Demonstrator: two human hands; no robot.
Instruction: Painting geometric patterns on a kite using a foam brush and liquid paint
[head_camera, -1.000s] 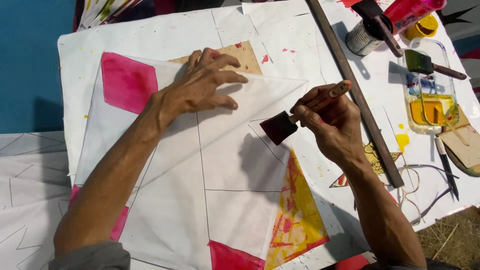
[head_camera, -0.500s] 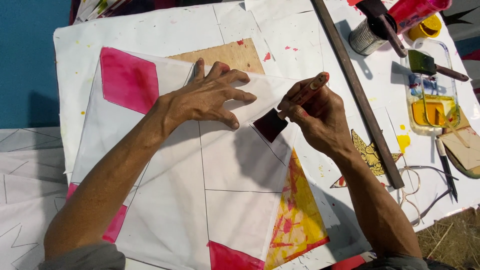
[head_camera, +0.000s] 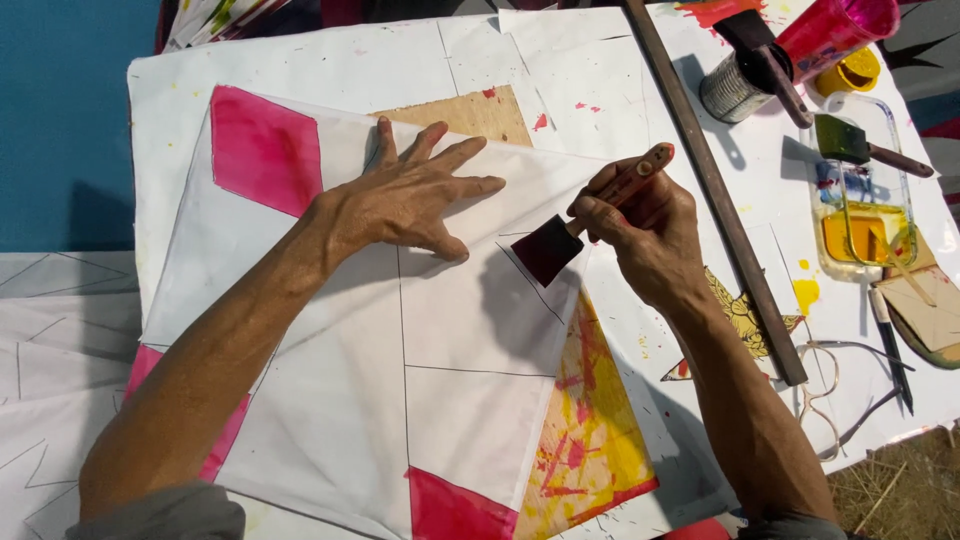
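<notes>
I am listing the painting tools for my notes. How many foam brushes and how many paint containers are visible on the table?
Foam brushes: 3 (one in the right hand at, one in the tin can, one on the tray)
Paint containers: 4 (tin can, pink cup, yellow cup, clear tray)
Total: 7
</notes>
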